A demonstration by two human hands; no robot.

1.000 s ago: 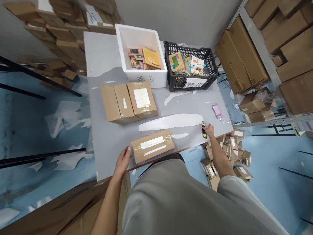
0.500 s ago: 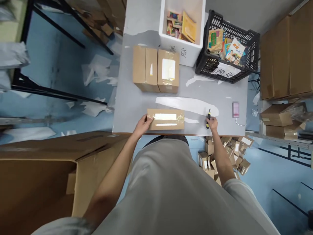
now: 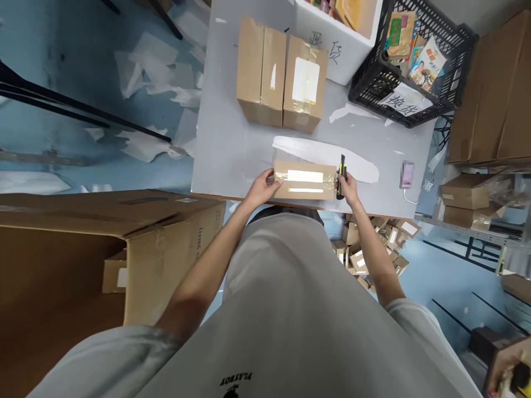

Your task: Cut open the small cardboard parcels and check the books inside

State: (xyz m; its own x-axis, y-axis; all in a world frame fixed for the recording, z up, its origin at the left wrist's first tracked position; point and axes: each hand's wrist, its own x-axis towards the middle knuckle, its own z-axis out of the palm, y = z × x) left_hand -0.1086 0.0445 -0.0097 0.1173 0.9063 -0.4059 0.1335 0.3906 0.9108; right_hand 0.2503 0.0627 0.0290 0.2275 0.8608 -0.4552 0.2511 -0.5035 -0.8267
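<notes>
A long cardboard box (image 3: 305, 192) with white label strips and clear tape lies at the front edge of the table. My left hand (image 3: 265, 187) grips its left end, thumb on top and fingers around the side. In my right hand (image 3: 349, 188) is a black and yellow box cutter (image 3: 341, 190), held upright close to the box's right end. Whether the cutter touches the box I cannot tell. Just behind the box lies a long white paper strip (image 3: 352, 161).
Two taped cardboard boxes (image 3: 261, 83) stand farther back on the grey table (image 3: 232, 160). Behind are a white bin (image 3: 340, 52) and a black crate (image 3: 415, 102) with books. A phone (image 3: 407, 174) lies on the right. A large open carton (image 3: 174, 260) stands at left; small parcels (image 3: 359, 260) are piled below.
My right hand has brought the box cutter left, near the box's right end. My left hand still holds the other end. The view has shifted and turned a little.
</notes>
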